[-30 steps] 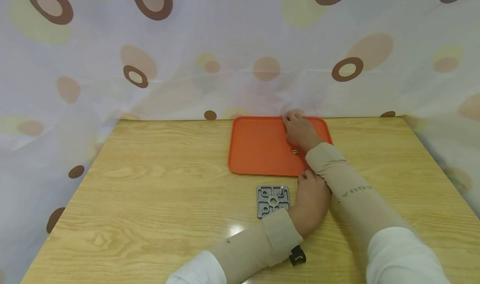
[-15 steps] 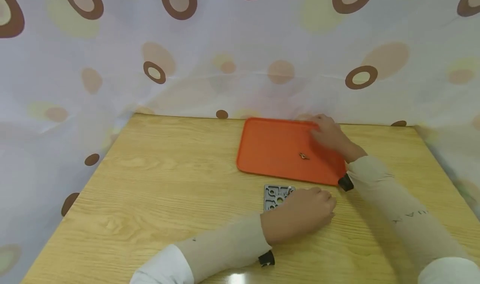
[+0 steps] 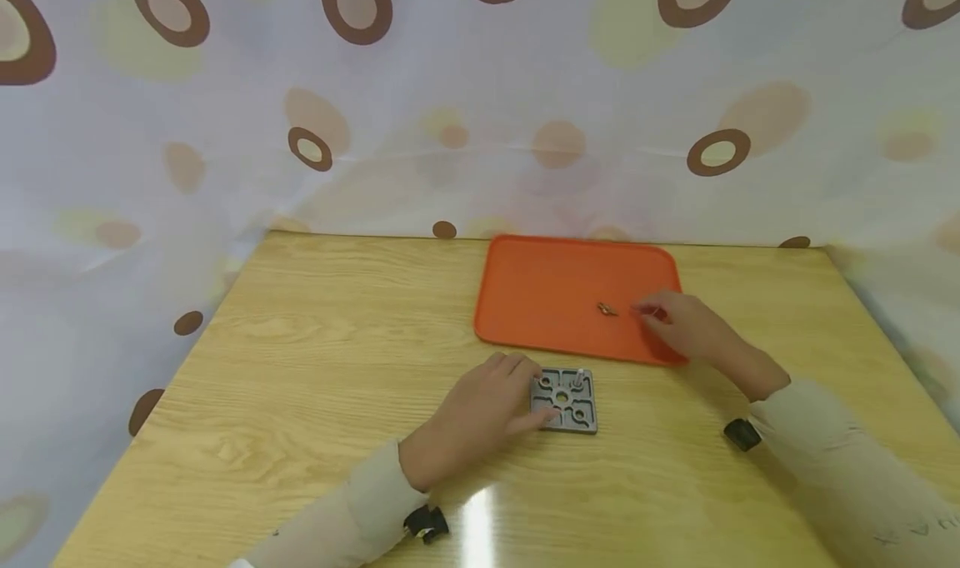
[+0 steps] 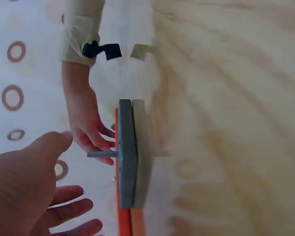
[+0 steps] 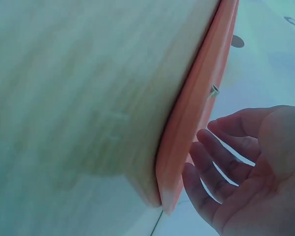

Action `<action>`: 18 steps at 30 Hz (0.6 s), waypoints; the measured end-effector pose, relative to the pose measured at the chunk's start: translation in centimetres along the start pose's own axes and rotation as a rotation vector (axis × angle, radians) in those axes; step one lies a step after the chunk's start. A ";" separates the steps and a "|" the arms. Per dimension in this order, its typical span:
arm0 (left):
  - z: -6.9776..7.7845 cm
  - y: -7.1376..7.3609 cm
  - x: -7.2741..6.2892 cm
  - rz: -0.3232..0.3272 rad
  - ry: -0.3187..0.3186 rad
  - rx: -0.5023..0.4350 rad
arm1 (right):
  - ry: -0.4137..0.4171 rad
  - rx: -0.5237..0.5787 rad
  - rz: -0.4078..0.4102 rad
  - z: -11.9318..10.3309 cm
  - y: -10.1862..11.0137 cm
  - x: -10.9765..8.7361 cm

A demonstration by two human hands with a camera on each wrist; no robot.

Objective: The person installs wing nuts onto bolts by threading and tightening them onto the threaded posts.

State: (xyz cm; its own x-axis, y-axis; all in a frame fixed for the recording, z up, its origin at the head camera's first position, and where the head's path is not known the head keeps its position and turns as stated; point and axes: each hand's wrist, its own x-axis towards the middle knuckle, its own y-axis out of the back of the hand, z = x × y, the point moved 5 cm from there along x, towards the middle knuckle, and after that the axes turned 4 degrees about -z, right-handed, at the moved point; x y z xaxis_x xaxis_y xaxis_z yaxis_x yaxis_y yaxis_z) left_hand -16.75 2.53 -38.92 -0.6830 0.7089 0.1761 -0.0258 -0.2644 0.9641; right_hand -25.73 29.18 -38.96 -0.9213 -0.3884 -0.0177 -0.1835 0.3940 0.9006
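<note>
A grey square metal plate (image 3: 573, 401) with round holes, recesses and an upright pin (image 4: 102, 154) lies on the wooden table. My left hand (image 3: 487, 401) is at its left edge, thumb and fingers spread and holding nothing. Beyond the plate is an orange tray (image 3: 540, 285). On the tray lies a small brass-coloured metal piece (image 3: 607, 309) with thin projecting ends. My right hand (image 3: 686, 322) hovers over the tray's right part, fingertips just right of that piece. Its fingers (image 5: 216, 162) are loosely bent, with nothing between them.
The wooden table (image 3: 337, 318) reaches back to a white patterned cloth (image 3: 420, 68), which also hangs at both sides. The tray stands close to the table's back edge. Dark straps (image 3: 426, 522) show under the sleeved wrists.
Both hands have left the tray's edges. My left hand has come back and across to the plate's left side. My right hand has moved from the back rim toward the small metal piece.
</note>
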 end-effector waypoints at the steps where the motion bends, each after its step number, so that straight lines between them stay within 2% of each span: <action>1: -0.4 -0.3 -0.2 -0.017 0.017 -0.016 | 0.001 0.002 0.007 0.0 -0.2 -0.1; 7: -1.9 -2.5 -0.7 -0.122 0.099 -0.167 | 0.021 0.031 0.033 -0.5 -1.1 0.3; 11: -2.0 -3.5 -0.1 -0.142 0.092 -0.246 | 0.020 0.016 0.050 -1.0 -1.4 1.0; 18: -1.8 -4.8 1.0 -0.160 0.040 -0.205 | -0.005 0.019 0.057 -1.4 -2.0 1.7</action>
State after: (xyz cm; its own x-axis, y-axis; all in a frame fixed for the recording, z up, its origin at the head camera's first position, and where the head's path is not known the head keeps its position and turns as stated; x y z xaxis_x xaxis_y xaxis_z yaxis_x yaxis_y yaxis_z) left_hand -18.63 3.35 -43.73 -0.6866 0.7269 0.0130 -0.2801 -0.2809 0.9179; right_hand -26.45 26.62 -40.18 -0.9321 -0.3608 0.0306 -0.1374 0.4307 0.8920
